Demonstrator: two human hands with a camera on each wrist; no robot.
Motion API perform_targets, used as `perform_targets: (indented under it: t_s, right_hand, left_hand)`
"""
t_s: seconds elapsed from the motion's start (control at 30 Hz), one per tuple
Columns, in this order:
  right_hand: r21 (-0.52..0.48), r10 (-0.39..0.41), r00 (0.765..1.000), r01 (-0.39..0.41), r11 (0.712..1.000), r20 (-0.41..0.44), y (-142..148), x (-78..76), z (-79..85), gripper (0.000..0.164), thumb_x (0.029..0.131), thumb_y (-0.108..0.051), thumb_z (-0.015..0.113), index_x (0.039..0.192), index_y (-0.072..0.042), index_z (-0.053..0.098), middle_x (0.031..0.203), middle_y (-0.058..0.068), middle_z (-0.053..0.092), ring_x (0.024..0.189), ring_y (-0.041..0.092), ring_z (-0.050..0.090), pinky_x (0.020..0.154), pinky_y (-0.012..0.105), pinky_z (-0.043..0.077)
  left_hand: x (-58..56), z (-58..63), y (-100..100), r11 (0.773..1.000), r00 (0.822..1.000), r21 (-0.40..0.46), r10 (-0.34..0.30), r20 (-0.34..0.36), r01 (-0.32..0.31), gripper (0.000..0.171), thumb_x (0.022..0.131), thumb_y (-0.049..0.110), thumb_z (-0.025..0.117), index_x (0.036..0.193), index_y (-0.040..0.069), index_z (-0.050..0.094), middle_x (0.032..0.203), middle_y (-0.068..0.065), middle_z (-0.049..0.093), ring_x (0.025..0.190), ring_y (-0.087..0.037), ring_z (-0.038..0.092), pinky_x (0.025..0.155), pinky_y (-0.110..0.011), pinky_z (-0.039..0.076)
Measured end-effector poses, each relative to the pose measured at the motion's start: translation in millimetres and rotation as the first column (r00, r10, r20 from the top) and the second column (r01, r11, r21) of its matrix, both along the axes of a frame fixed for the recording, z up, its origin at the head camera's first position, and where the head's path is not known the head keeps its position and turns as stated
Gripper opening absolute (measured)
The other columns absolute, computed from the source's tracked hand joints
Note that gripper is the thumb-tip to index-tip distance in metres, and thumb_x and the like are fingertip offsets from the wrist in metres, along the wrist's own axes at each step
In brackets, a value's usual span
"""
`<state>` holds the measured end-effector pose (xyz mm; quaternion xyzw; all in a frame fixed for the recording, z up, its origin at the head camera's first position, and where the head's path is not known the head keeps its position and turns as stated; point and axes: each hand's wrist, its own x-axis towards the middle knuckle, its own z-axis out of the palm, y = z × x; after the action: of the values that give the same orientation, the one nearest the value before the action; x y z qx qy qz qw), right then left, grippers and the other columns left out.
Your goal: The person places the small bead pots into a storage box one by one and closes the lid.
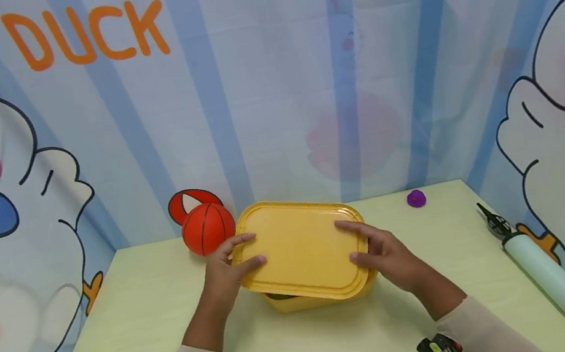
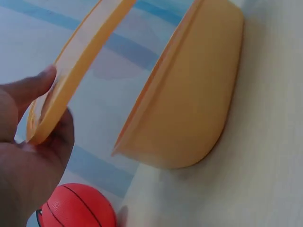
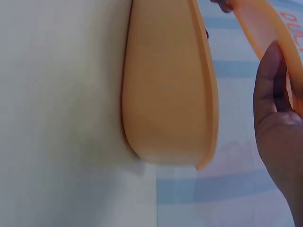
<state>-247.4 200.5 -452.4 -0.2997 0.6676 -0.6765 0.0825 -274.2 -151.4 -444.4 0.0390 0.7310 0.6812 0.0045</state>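
Note:
A yellow rectangular lid (image 1: pixel 300 251) is held by its two short ends above a yellow plastic box (image 1: pixel 315 301). My left hand (image 1: pixel 226 275) pinches the lid's left end, thumb on one face and fingers on the other. At the right end my right hand (image 1: pixel 385 252) grips it the same way. Both wrist views show a gap between the lid (image 2: pixel 75 71) and the rim of the box (image 2: pixel 189 90), which stands on the table. In the head view the lid hides most of the box's inside; a dark bit shows at the front left.
Behind the box to the left sit a red ball (image 1: pixel 207 229) with black lines and a red-and-white round piece (image 1: pixel 191 200). A small purple object (image 1: pixel 416 198) lies at the back right. Along the table's right edge rests a pale green cylinder with a black nozzle (image 1: pixel 552 277).

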Motion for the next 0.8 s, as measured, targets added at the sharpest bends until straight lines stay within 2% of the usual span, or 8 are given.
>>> perform_targets:
  t_s: [0.1, 0.2, 0.27, 0.4, 0.47, 0.57, 0.67, 0.8]
  right_hand:
    - [0.053, 0.019, 1.0, -0.018, 0.998, -0.019, 14, -4.6, 6.5, 0.066, 0.111, -0.001, 0.058, 0.171, -0.004, 0.03, 0.148, 0.027, 0.057, 0.105, 0.018, 0.082, 0.088, 0.037, 0.068]
    - [0.076, -0.016, 1.0, 0.017, 0.997, -0.02, 21, -7.1, 12.0, 0.072, 0.11, -0.002, 0.06, 0.173, -0.008, 0.026, 0.156, 0.039, 0.045, 0.106, 0.017, 0.082, 0.087, 0.039, 0.069]
    - [0.083, -0.059, 0.998, 0.062, 0.995, -0.033, 23, -8.5, 14.6, 0.08, 0.109, -0.001, 0.062, 0.176, -0.012, 0.019, 0.159, 0.044, 0.042, 0.105, 0.018, 0.083, 0.085, 0.041, 0.069]
    - [0.09, -0.155, 0.987, 0.158, 0.983, -0.043, 26, -12.4, 19.4, 0.093, 0.108, 0.004, 0.062, 0.178, -0.022, 0.007, 0.162, 0.043, 0.044, 0.104, 0.014, 0.083, 0.085, 0.04, 0.068]
    - [0.094, -0.193, 0.98, 0.198, 0.976, -0.052, 27, -14.7, 21.6, 0.094, 0.107, 0.007, 0.06, 0.178, -0.021, 0.006, 0.161, 0.042, 0.046, 0.104, 0.011, 0.082, 0.083, 0.039, 0.069]
    - [0.097, -0.241, 0.967, 0.248, 0.964, -0.083, 28, -16.8, 24.4, 0.089, 0.107, 0.009, 0.059, 0.178, -0.014, 0.008, 0.157, 0.042, 0.048, 0.104, 0.006, 0.081, 0.081, 0.037, 0.069]
    - [0.093, -0.289, 0.952, 0.298, 0.95, -0.104, 28, -17.8, 24.9, 0.084, 0.107, 0.009, 0.059, 0.176, -0.009, 0.014, 0.155, 0.043, 0.048, 0.103, 0.003, 0.08, 0.08, 0.035, 0.069]
    - [0.124, -0.364, 0.922, 0.379, 0.917, -0.131, 27, -17.8, 21.9, 0.081, 0.107, 0.008, 0.06, 0.176, -0.011, 0.022, 0.153, 0.038, 0.053, 0.106, 0.013, 0.082, 0.083, 0.033, 0.068]
  left_hand:
    - [-4.6, 5.5, -6, 0.992, 0.992, -0.024, -0.125, 0.022, 0.125, 0.063, 0.091, 0.005, 0.088, 0.15, 0.018, 0.067, 0.159, -0.013, 0.056, 0.105, -0.024, 0.08, 0.087, -0.033, 0.068]
    - [-8.1, 9.6, -8, 0.978, 0.979, -0.05, -0.203, 0.019, 0.204, 0.076, 0.092, 0.005, 0.087, 0.159, 0.025, 0.058, 0.159, -0.017, 0.056, 0.102, -0.026, 0.083, 0.088, -0.037, 0.068]
    - [-9.9, 12.2, -8, 0.966, 0.968, -0.063, -0.25, -0.003, 0.249, 0.088, 0.093, 0.004, 0.086, 0.167, 0.031, 0.047, 0.161, -0.018, 0.054, 0.107, -0.03, 0.083, 0.089, -0.04, 0.068]
    - [-13.6, 19.8, -10, 0.943, 0.945, -0.108, -0.323, -0.06, 0.315, 0.11, 0.094, -0.001, 0.083, 0.176, 0.037, 0.02, 0.162, -0.022, 0.049, 0.124, -0.041, 0.076, 0.094, -0.044, 0.067]
    - [-15.2, 25.2, -11, 0.932, 0.937, -0.158, -0.342, -0.078, 0.327, 0.115, 0.093, -0.003, 0.082, 0.177, 0.034, 0.014, 0.161, -0.024, 0.047, 0.133, -0.045, 0.07, 0.098, -0.046, 0.066]
    - [-16.8, 33.5, -12, 0.918, 0.938, -0.25, -0.336, -0.084, 0.307, 0.112, 0.092, -0.003, 0.084, 0.177, 0.024, 0.016, 0.158, -0.026, 0.05, 0.139, -0.049, 0.064, 0.098, -0.047, 0.066]
    - [-17.4, 39.5, -9, 0.907, 0.942, -0.314, -0.324, -0.089, 0.282, 0.104, 0.092, -0.003, 0.084, 0.175, 0.016, 0.025, 0.157, -0.027, 0.052, 0.137, -0.05, 0.065, 0.093, -0.048, 0.068]
    - [-16.2, 39.8, -4, 0.898, 0.953, -0.379, -0.283, -0.109, 0.223, 0.098, 0.092, -0.005, 0.083, 0.173, 0.019, 0.032, 0.157, -0.023, 0.056, 0.125, -0.045, 0.074, 0.085, -0.044, 0.07]
